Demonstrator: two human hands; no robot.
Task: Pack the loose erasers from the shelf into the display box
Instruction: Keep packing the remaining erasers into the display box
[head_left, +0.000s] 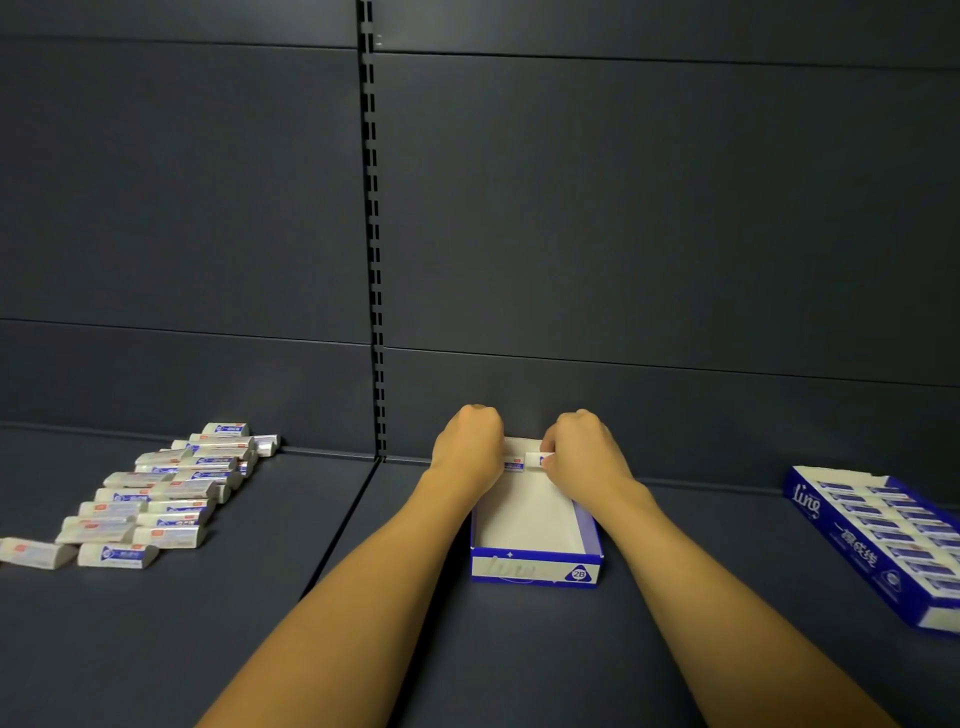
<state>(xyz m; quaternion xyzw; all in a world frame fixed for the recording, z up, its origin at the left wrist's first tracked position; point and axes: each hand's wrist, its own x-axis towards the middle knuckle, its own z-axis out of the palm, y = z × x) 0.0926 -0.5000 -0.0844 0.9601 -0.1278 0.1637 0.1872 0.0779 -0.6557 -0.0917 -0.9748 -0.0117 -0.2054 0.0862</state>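
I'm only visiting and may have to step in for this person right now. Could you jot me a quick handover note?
Left hand: fingers curled on an eraser at the far end of the display box.
Right hand: pinching a second eraser beside the first.
The box sits on the shelf in front of you; its white floor nearer you is bare.
Done: only these two erasers are going in, at the back.
Left: the pile of loose erasers on the left all has to be packed.
A full box lies on the right.
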